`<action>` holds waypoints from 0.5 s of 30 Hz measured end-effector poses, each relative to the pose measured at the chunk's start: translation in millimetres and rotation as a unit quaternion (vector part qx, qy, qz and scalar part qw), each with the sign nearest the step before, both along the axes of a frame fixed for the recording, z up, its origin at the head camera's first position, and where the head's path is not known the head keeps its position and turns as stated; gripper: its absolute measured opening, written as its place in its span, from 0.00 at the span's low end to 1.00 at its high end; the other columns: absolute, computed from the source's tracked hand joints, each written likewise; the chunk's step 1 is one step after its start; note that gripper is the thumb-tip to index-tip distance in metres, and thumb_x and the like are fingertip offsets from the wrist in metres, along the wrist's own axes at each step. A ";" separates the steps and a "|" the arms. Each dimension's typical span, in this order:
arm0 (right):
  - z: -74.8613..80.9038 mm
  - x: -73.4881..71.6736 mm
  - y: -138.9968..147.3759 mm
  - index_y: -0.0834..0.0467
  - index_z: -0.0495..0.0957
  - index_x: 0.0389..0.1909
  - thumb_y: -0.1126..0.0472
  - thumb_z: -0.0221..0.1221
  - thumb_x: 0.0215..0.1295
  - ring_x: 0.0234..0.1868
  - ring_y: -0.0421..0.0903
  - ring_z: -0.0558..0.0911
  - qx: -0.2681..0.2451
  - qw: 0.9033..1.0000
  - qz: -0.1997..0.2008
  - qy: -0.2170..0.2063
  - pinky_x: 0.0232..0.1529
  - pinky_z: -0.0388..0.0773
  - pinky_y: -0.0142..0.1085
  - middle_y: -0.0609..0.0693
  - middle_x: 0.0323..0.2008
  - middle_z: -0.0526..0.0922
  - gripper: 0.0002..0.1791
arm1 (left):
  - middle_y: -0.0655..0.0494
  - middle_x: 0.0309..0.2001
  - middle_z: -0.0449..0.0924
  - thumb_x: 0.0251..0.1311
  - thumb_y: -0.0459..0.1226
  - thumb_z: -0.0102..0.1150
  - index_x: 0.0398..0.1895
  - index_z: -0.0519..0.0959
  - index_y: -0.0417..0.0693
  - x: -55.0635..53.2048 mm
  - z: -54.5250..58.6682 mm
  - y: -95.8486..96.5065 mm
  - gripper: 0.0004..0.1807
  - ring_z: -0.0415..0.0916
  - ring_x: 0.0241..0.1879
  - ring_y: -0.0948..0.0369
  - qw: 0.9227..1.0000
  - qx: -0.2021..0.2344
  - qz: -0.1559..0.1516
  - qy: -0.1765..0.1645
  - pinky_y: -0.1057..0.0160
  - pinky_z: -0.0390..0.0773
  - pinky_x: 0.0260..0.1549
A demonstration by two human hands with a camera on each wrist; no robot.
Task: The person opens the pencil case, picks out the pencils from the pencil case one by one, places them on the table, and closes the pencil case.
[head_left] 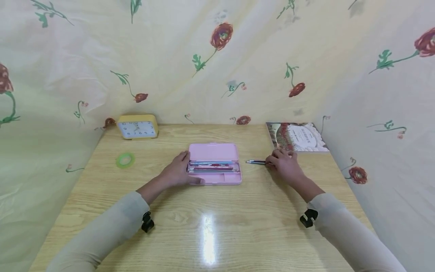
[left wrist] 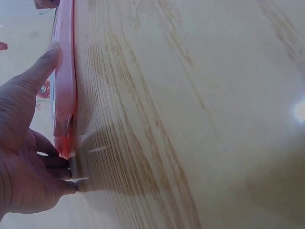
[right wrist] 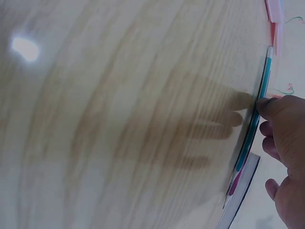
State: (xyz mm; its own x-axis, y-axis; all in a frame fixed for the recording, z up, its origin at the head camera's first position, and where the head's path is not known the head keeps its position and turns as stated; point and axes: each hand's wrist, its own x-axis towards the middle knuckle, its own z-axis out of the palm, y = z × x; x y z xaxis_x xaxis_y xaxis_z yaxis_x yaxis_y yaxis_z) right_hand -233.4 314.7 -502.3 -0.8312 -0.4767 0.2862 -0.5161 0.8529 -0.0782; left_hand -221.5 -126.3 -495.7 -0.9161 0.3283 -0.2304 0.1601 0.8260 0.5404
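A pink pencil case (head_left: pixel 214 152) lies on the table with its lid folded back, several pencils (head_left: pixel 212 170) in its tray. My left hand (head_left: pixel 176 172) grips the case's left end, thumb along the front edge and fingers at the back corner; the left wrist view shows the thumb on the pink side wall (left wrist: pixel 66 71). To the right of the case, my right hand (head_left: pixel 285 166) pinches pencils (head_left: pixel 255 162) low over the tabletop, their ends pointing toward the case. In the right wrist view one is a teal pencil (right wrist: pixel 263 86) with a white end, and a pink one shows partly behind it.
A yellow alarm clock (head_left: pixel 137 126) stands at the back left, with a roll of green tape (head_left: pixel 125 160) in front of it. At the back right lies a booklet with a floral cover (head_left: pixel 302 138), close behind my right hand. Flowered cloth surrounds the wooden table (head_left: pixel 251 226).
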 end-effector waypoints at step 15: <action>13.2 -6.7 -92.6 0.55 0.89 0.45 0.60 0.74 0.73 0.43 0.54 0.79 -0.011 0.997 0.071 0.004 0.59 0.78 0.74 0.52 0.43 0.84 0.05 | 0.37 0.91 0.43 0.49 0.72 0.80 0.91 0.43 0.37 -2.2 -5.7 -2.0 0.81 0.45 0.90 0.38 1.000 0.003 0.002 0.001 0.35 0.62 0.84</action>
State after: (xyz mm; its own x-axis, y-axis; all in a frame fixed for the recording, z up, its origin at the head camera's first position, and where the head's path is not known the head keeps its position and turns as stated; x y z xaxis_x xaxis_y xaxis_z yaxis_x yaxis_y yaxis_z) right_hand -240.1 222.2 -489.1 -0.7539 -0.5828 0.3033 -0.6318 0.7697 -0.0913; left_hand -223.7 -128.3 -501.4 -0.9178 0.3253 -0.2276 0.1570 0.8240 0.5445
